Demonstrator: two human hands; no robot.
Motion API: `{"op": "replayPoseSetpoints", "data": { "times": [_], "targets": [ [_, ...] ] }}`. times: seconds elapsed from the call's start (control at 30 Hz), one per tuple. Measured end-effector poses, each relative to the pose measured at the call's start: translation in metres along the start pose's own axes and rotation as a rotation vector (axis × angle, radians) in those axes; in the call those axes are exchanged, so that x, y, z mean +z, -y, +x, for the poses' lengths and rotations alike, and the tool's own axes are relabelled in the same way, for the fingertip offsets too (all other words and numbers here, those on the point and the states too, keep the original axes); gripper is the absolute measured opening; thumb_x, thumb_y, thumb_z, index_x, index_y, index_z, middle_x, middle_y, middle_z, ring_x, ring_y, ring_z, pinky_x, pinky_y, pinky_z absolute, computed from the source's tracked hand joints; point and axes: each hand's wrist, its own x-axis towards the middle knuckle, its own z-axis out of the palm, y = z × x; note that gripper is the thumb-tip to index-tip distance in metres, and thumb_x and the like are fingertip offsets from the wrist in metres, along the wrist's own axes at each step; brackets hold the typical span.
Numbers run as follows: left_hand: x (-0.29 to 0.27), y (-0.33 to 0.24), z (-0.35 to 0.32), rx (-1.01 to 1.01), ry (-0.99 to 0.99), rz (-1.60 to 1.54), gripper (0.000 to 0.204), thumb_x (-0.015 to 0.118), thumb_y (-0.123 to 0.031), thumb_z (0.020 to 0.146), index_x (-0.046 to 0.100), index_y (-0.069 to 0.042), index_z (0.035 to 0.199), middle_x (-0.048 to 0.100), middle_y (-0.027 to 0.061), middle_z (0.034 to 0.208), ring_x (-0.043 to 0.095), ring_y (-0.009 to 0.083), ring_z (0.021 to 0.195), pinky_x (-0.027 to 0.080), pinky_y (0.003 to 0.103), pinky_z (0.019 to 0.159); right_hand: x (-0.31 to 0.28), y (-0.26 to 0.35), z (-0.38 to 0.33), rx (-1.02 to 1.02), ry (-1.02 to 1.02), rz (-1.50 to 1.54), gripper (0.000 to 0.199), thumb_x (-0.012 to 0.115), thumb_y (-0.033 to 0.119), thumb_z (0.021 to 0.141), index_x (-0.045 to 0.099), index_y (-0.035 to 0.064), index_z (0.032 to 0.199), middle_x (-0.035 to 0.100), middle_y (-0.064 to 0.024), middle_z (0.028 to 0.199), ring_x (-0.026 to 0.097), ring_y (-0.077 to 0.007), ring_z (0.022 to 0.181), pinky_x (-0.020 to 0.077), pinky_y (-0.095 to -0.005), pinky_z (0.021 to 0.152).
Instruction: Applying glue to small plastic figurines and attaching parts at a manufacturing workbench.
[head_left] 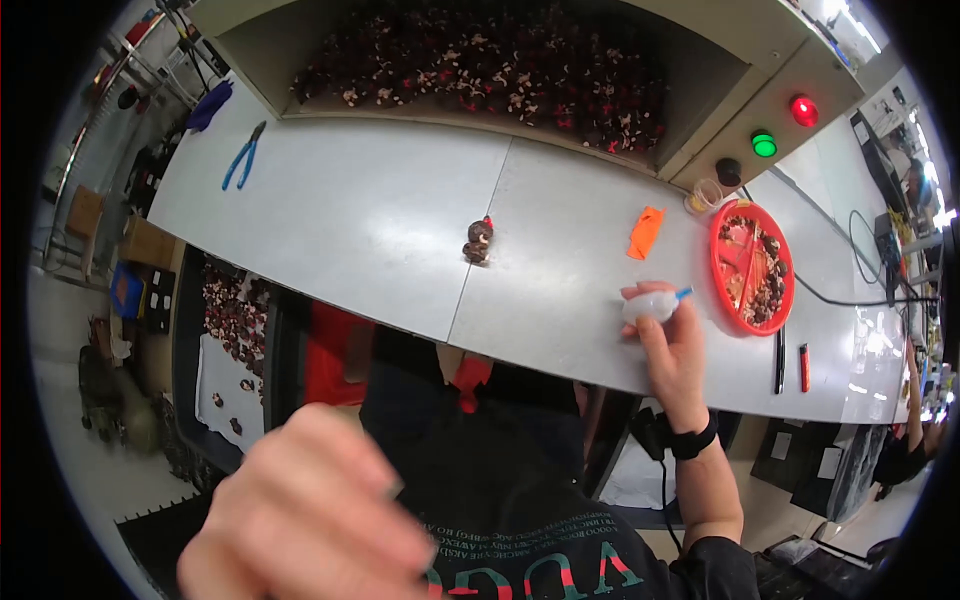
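My right hand (pixel 668 345) grips a small translucent white squeeze bottle (pixel 650 306) with a thin blue tip, just above the front of the metal table. Close to the camera at the lower left is my left hand (pixel 310 510), raised and blurred, its fingers curled. Whatever is in those fingers, if anything, I cannot make out. A small dark brown figurine (pixel 479 240) with a touch of red rests alone at mid-table, apart from both hands. To the right of the bottle sits a round red tray (pixel 716 262) with divided sections, holding small brown and pale pieces.
An orange scrap (pixel 645 232) and a clear cup (pixel 703 196) lie near the tray. Blue-handled pliers (pixel 240 165) are at the far left. A black pen (pixel 780 362) and red marker (pixel 804 368) lie at right. Behind stands a wide bin (pixel 700 130) heaped with similar pieces.
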Motion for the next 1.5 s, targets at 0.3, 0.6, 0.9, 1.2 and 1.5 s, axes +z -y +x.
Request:
{"op": "replayPoseSetpoints", "data": {
  "times": [0.3,0.6,0.9,1.2,1.5],
  "targets": [
    [0.033,-0.002,0.033,0.027,-0.055,-0.047,0.040,0.065,-0.017,0.084,0.053,-0.012,0.122,0.061,0.0065,0.108,0.055,0.0224,0.100,0.041,0.040,0.090,-0.005,-0.004,0.002,0.076,0.038,0.106,0.030,0.056,0.009,0.093,0.049,0.0010,0.120,0.062,-0.0094,0.111,0.056,-0.0098,0.083,0.0481,-0.0247,0.075],
    [0.091,-0.021,0.021,-0.132,-0.091,0.236,0.043,0.066,-0.006,0.075,0.058,-0.001,0.117,0.061,0.0126,0.114,0.058,0.0264,0.102,0.046,0.037,0.087,-0.004,-0.007,0.002,-0.070,0.003,-0.044,0.027,0.060,0.009,0.091,0.053,0.0039,0.116,0.059,-0.0073,0.105,0.058,-0.0135,0.085,0.0485,-0.0267,0.075],
    [0.039,0.102,-0.028,-0.755,-0.097,0.760,0.053,0.060,-0.011,0.089,0.043,-0.007,0.139,0.045,0.0097,0.137,0.048,0.0202,0.119,0.040,0.033,0.097,-0.005,-0.002,-0.001,-0.171,0.006,-0.113,0.028,0.060,0.015,0.092,0.051,0.0028,0.116,0.058,-0.0116,0.100,0.061,-0.0220,0.081,0.0497,-0.0314,0.073],
    [0.015,0.177,-0.027,-0.782,-0.054,0.810,0.042,0.063,-0.016,0.088,0.054,-0.007,0.128,0.052,0.0073,0.112,0.049,0.0142,0.091,0.043,0.027,0.085,-0.011,-0.011,0.000,-0.141,0.014,0.026,0.030,0.061,0.016,0.091,0.052,0.0027,0.116,0.059,-0.0072,0.091,0.052,-0.0124,0.069,0.0448,-0.0264,0.065],
    [0.019,0.137,-0.024,-0.943,-0.224,0.201,0.038,0.058,-0.016,0.093,0.051,-0.008,0.129,0.054,0.0012,0.107,0.053,0.0109,0.092,0.044,0.024,0.077,-0.008,-0.010,0.008,-0.078,-0.004,0.182,0.028,0.068,0.011,0.086,0.058,0.0043,0.111,0.059,0.0013,0.092,0.052,-0.0060,0.076,0.0440,-0.0209,0.068]
  ]
}}
